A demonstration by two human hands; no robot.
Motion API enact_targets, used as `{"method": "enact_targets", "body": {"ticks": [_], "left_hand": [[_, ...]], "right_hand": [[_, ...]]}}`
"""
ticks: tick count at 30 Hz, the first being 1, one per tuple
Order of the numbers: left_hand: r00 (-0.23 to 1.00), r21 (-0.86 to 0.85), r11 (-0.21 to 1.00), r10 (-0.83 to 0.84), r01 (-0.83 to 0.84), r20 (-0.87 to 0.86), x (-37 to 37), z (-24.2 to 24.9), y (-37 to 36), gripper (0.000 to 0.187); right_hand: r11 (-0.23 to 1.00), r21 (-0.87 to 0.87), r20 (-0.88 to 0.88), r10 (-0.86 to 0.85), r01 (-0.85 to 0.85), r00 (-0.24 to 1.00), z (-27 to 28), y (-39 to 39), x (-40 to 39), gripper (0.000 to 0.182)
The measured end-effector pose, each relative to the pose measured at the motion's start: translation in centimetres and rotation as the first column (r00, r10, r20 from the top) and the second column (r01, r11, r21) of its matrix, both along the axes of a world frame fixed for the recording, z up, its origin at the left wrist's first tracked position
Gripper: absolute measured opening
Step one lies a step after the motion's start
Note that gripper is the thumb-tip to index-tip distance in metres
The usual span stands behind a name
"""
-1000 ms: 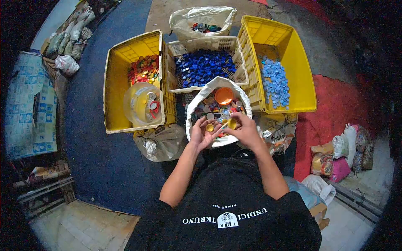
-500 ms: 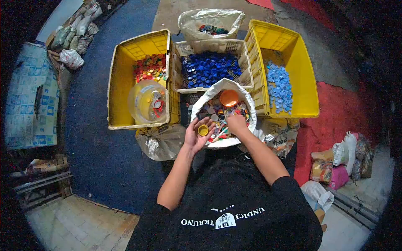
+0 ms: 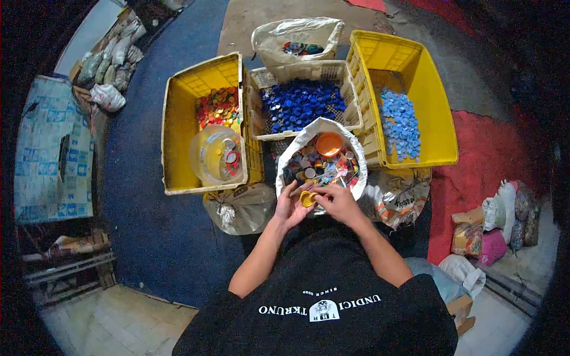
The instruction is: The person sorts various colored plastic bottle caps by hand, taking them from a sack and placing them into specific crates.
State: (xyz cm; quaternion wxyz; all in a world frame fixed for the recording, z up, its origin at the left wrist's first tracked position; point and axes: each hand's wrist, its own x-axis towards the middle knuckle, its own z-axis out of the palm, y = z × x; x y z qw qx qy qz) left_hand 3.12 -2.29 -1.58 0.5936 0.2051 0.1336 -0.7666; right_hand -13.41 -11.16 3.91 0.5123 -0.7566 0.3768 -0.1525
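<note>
A yellow bottle cap (image 3: 307, 199) sits between my two hands, over the near rim of a white sack (image 3: 281, 178) of mixed caps. My left hand (image 3: 288, 207) is turned palm up and holds the cap at its fingers. Bent fingers of my right hand (image 3: 339, 204) grip the cap's right side and partly cover it. Inside the sack, a large orange lid (image 3: 329, 144) lies on top of the small mixed-colour caps near the far rim.
A yellow crate (image 3: 172, 136) on the left has red and yellow caps and a clear tub (image 3: 205, 157). Dark blue caps (image 3: 303, 104) fill a white crate behind the sack. Light blue caps (image 3: 401, 124) lie in the right yellow crate (image 3: 436, 127). Another sack (image 3: 270, 50) stands behind.
My right hand has come out of the sack toward me, and its fingers are now at the yellow cap. My left hand has shifted slightly right and nearer. The whole view has shifted a little.
</note>
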Motion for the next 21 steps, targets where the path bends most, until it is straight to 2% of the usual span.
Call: {"method": "enact_targets", "body": {"ticks": [2,4,5,6,8,9,10,12,14,15,16,17,18,19,20,21], "left_hand": [[1.0,0.048,0.999,-0.002,0.001,0.009,0.0,0.5,-0.4,0.053],[0.999,-0.001,0.999,0.038,-0.038,-0.039,0.3,0.7,-0.6,0.052],[0.998,0.066,0.995,0.069,-0.069,0.007,0.1,0.8,-0.7,0.049],[0.997,0.06,0.996,0.072,-0.073,0.011,0.1,0.8,-0.8,0.049],[0.988,0.138,0.979,0.155,-0.152,-0.01,0.4,0.8,-0.8,0.045],[0.982,0.089,0.98,0.181,-0.177,-0.046,0.6,1.0,-0.7,0.045],[0.967,0.109,0.967,0.241,-0.231,-0.085,0.9,1.2,-0.6,0.045],[0.907,0.152,0.906,0.411,-0.395,-0.092,2.1,2.2,-0.8,0.045],[0.819,0.11,0.825,0.564,-0.555,-0.104,5.7,2.3,-2.4,0.049],[0.766,0.024,0.769,0.638,-0.638,-0.084,8.3,3.2,-4.1,0.051],[0.702,-0.087,0.698,0.696,-0.711,-0.151,11.6,3.5,-5.7,0.057],[0.64,-0.086,0.635,0.768,-0.768,-0.042,13.8,6.4,-7.4,0.064],[0.622,-0.16,0.615,0.783,-0.772,0.008,16.6,6.7,-8.7,0.073],[0.559,-0.073,0.564,0.826,-0.823,0.075,17.6,9.7,-9.9,0.073],[0.517,-0.027,0.521,0.852,-0.853,0.084,18.7,10.4,-10.8,0.076],[0.527,-0.038,0.535,0.84,-0.844,0.131,19.2,10.1,-10.6,0.075]], "right_hand": [[0.999,-0.04,-0.003,0.002,-0.002,1.0,-0.4,0.0,0.0,0.031],[0.998,0.041,0.037,0.039,-0.041,0.999,-0.4,-0.4,-0.1,0.033],[1.0,0.018,0.02,0.025,-0.026,0.999,-0.2,-0.8,-0.3,0.034],[0.999,0.012,0.025,0.029,-0.029,0.999,0.1,-1.2,-0.5,0.034],[1.0,0.011,-0.002,-0.012,0.012,1.0,0.5,-2.3,-0.9,0.033],[1.0,-0.02,-0.013,-0.017,0.017,1.0,0.5,-2.7,-0.9,0.032],[0.999,0.02,-0.001,-0.028,0.028,1.0,1.1,-2.9,-1.0,0.031],[0.999,0.025,-0.033,-0.034,0.035,0.999,0.7,-3.3,-0.9,0.03],[0.997,-0.079,0.001,-0.021,0.021,1.0,-0.6,-3.3,-0.7,0.029],[1.0,-0.023,-0.021,-0.007,0.006,1.0,-0.7,-3.4,-0.4,0.029],[0.999,0.036,-0.044,0.005,-0.003,0.999,-0.6,-3.4,0.1,0.03],[0.999,0.02,-0.074,0.033,-0.032,0.997,-0.5,-3.5,0.6,0.03],[0.999,0.021,-0.073,0.041,-0.04,0.996,-0.6,-3.5,1.0,0.03],[0.997,-0.043,-0.066,0.058,-0.06,0.996,-0.8,-3.6,1.4,0.03],[0.991,-0.106,-0.063,0.073,-0.08,0.995,-0.8,-3.7,1.7,0.03],[0.998,0.022,-0.073,0.061,-0.059,0.996,0.6,-3.8,2.3,0.03]]}}
